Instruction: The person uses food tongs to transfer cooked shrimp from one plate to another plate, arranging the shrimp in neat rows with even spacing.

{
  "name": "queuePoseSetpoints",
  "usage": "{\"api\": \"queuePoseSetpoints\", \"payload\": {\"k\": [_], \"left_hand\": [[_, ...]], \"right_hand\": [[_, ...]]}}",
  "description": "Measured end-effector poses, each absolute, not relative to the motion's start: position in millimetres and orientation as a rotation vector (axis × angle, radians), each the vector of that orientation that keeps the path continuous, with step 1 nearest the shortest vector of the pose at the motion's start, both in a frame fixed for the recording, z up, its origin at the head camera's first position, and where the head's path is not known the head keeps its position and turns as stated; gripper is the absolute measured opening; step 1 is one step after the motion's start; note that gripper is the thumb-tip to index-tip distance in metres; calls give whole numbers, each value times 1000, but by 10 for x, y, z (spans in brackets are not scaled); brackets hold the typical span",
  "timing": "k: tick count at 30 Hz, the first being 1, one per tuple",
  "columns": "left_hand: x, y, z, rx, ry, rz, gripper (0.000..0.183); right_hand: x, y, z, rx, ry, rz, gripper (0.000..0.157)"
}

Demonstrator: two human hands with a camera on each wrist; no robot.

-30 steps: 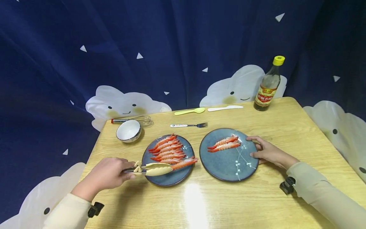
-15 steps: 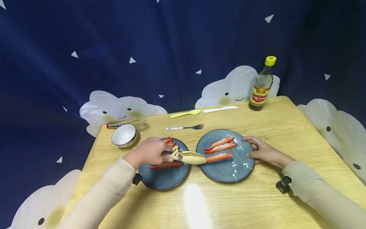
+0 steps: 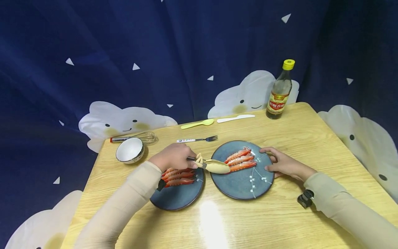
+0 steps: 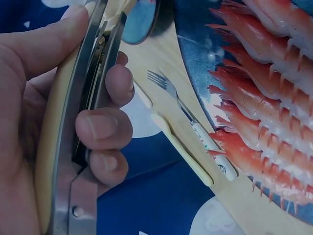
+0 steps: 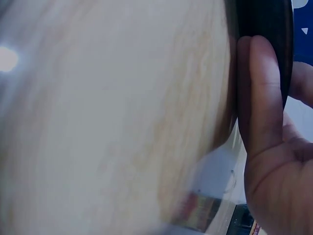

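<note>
My left hand [image 3: 175,157] holds a pair of tongs [image 3: 217,166] with cream tips and a metal handle, its fingers curled round the handle in the left wrist view. The tips reach over the right blue plate [image 3: 237,189], at the left end of the nearest of three red-and-white shrimp [image 3: 244,166]. Whether they still pinch it I cannot tell. My right hand [image 3: 284,164] grips that plate's right rim, thumb above and fingers beneath. Several more shrimp [image 3: 178,182] lie in a row on the left blue plate [image 3: 181,200], partly hidden by my left hand and sleeve.
A white bowl [image 3: 130,150] and a whisk [image 3: 146,137] are at the table's left. Behind the plates lie a fork [image 3: 199,139], a yellow spoon [image 3: 197,124] and a white knife [image 3: 236,118]. A yellow-capped sauce bottle [image 3: 278,97] stands at the back right.
My left hand has carried a shrimp in the tongs from the left plate rightward onto the right plate, beside the two there. My right hand keeps its grip on the rim.
</note>
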State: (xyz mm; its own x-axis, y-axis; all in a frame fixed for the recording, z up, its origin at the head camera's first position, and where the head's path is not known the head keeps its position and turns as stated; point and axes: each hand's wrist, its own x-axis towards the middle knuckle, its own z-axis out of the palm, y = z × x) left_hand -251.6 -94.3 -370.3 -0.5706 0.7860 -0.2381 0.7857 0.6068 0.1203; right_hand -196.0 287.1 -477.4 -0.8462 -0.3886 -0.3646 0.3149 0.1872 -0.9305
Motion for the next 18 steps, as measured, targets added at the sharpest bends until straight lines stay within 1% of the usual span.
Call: {"api": "queuePoseSetpoints", "payload": {"k": [9, 18], "left_hand": [[-2578, -911, -3759, 1186, 2547, 82, 31], [-2563, -871, -3696, 1223, 2606, -55, 26]], "right_hand": [[-1949, 2848, -4747, -80, 1930, -1716, 69], [-1937, 2848, -4720, -66, 1956, -1690, 68]]}}
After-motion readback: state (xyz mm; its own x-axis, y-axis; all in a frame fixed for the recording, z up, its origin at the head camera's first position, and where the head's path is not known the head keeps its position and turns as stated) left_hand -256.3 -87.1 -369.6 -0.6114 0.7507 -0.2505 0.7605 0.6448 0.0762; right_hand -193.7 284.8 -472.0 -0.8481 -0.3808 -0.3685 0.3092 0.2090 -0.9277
